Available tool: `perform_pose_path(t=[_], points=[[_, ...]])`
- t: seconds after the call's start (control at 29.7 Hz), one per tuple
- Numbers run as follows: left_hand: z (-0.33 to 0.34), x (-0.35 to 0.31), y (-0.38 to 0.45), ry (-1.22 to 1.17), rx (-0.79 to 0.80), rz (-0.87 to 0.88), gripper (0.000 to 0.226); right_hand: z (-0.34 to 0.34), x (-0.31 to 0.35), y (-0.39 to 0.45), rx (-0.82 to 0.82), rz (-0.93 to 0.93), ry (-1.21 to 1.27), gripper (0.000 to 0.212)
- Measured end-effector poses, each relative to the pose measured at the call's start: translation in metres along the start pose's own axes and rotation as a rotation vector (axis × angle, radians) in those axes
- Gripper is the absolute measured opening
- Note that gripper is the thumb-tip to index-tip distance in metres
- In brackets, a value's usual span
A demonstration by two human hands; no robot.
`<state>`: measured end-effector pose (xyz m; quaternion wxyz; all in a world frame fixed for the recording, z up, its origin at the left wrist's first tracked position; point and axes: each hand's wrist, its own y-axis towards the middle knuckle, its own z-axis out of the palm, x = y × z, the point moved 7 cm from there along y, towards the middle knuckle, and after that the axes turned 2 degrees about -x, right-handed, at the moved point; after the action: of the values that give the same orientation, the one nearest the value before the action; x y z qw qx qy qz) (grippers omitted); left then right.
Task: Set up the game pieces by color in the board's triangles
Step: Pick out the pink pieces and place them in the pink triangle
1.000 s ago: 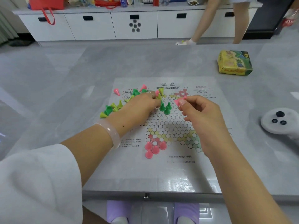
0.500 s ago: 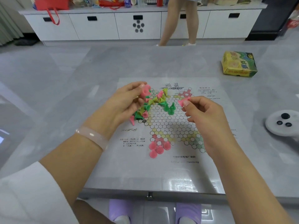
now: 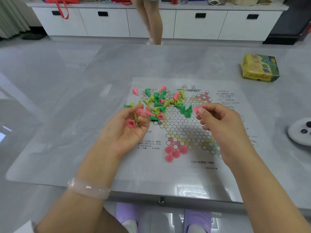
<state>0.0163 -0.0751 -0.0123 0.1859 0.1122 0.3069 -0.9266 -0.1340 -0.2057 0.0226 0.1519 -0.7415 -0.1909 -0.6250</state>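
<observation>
left hand (image 3: 127, 126) is palm-up, fingers curled round a few pieces: one pink cone (image 3: 131, 123) sits in the palm, another pink lies between thumb and fingers, something yellow-green shows behind. looks like it's acting as a feeder stock so the other hand can place without going back to the pile. right hand (image 3: 217, 120) pinches a single pink piece (image 3: 199, 108) between thumb and forefinger, held above the board (image 3: 181, 132), not touching it.

four pink pieces (image 3: 175, 151) stand together in the near triangle, so pink is being filled there; the triangle isn't full, open cells show around them. three dark green pieces (image 3: 185, 111) stand upright near the board's centre-top, just beside the pinched pink. not in a triangle as far as i can tell.

unsorted pile (image 3: 159, 101) of green, yellow-green and pink lies tipped over across the board's far-left part and off its printed grid onto the sheet's text; one stray pink (image 3: 135, 91) lies apart at far left.

room: middle and right of the hex grid are bare, so a straight path from the pinched piece down to the near triangle exists. main risk is the wrist brushing the standing greens or knocking the four pinks when lowering. table (image 3: 67, 98) edge is close to the near triangle. box (image 3: 260, 68) and white controller (image 3: 301, 132) sit well apart at right, out of the way.
</observation>
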Motion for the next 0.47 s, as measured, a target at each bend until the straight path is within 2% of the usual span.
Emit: perform_pose_path(t=[0.17, 0.47], points=[[0.001, -0.005, -0.003, -0.017, 0.025, 0.014, 0.002, -0.001, 0.000, 0.001, 0.035, -0.037, -0.075, 0.008], [-0.008, -0.017, 0.002, -0.054, -0.076, 0.065, 0.012, 0.032, -0.001, -0.007, 0.320, -0.220, -0.524, 0.009]])
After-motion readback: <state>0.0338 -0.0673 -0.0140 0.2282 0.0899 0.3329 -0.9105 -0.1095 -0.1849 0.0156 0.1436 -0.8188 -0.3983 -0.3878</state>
